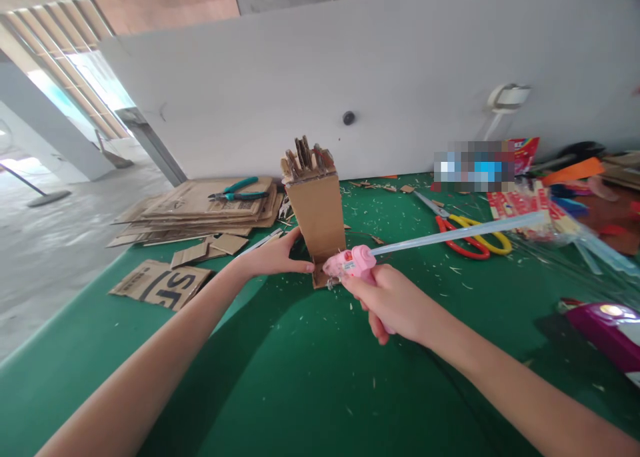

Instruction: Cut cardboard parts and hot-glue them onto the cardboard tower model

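Observation:
A tall brown cardboard structure [317,207] stands on the green table, with jagged strips sticking up from its top. My left hand [273,254] is at its lower left, the thumb on the base and the other fingers partly hidden behind it. My right hand [395,300] grips a pink hot glue gun [357,262] by its handle. The gun's nozzle points at the base of the cardboard structure, close to my left thumb. From the back of the gun a long clear glue stick [455,236] reaches out to the right.
Flat cardboard sheets [195,204] are stacked at the left, teal-handled pliers [240,190] on top. A printed cardboard piece [160,284] lies nearer. Red-and-yellow scissors [460,230], more glue sticks [600,237] and a purple device [605,330] sit at the right. A pale panel [280,90] rises behind.

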Tool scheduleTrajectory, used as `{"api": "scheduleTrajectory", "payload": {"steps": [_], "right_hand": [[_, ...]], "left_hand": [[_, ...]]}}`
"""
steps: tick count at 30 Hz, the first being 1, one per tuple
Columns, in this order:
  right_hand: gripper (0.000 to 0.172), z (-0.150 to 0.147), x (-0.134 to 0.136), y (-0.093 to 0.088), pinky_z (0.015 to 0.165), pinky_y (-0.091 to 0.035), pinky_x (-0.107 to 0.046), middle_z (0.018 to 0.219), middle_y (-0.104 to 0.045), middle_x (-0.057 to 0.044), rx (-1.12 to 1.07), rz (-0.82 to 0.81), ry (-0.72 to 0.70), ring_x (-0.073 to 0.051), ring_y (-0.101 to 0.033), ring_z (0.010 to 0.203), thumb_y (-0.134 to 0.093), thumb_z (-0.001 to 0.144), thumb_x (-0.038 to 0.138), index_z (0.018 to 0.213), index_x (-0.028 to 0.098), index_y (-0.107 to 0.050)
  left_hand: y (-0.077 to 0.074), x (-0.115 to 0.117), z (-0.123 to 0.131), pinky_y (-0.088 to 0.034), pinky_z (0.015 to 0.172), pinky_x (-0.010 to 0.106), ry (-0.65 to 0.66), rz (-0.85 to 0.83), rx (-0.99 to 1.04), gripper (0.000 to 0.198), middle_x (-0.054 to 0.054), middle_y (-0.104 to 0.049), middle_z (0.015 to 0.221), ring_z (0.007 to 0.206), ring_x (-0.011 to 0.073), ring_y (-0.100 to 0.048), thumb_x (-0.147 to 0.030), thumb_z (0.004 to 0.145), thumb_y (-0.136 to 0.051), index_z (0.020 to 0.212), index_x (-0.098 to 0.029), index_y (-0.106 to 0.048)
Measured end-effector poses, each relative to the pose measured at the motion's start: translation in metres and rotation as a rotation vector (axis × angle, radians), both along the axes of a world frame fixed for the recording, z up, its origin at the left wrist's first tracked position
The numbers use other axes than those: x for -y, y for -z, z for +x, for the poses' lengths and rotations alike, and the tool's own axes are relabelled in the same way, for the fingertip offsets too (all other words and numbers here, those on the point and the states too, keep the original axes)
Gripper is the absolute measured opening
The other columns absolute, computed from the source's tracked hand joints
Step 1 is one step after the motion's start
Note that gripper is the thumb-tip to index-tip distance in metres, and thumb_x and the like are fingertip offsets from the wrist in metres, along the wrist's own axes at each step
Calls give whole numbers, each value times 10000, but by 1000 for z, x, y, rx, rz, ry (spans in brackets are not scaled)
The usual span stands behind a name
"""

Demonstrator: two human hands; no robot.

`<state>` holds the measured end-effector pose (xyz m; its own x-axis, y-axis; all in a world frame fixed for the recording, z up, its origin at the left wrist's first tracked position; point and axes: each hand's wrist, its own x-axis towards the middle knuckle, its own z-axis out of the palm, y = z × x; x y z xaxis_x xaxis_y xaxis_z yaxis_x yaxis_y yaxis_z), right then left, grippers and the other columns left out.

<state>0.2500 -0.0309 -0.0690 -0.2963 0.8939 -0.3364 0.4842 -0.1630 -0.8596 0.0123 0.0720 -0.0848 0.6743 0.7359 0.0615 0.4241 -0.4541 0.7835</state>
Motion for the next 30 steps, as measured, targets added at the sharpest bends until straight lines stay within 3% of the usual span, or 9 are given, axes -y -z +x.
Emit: {"api": "scheduleTrajectory", "payload": {"steps": [8,14,30], "right_hand": [[352,-14,-6,4,323,-399,-184,346,-508,21,-31,105,31,-110,-511,296,-411,886,428,637,189,-479],[370,-18,-7,6,358,-420,-177,351,-502,19,-16,153,33,-100,-522,317,-394,904,397,598,194,-445],[454,-16,-5,8,410,-445,-202,345,-511,3,-65,184,41,-108,-531,335,-394,902,458,583,172,-546]], "left_hand": [[1,-2,1,-291,1081,509,18,-22,-30,829,112,-352,1474,1339,335,-333,-447,711,-704,1410,-228,-316],[2,-3,0,-303,1077,500,19,-7,-45,789,97,-358,1473,1337,326,-340,-443,722,-698,1395,-241,-338],[0,-2,-1,-310,1075,472,-10,23,-149,783,79,-349,1480,1325,318,-359,-473,733,-674,1395,-249,-320]]}}
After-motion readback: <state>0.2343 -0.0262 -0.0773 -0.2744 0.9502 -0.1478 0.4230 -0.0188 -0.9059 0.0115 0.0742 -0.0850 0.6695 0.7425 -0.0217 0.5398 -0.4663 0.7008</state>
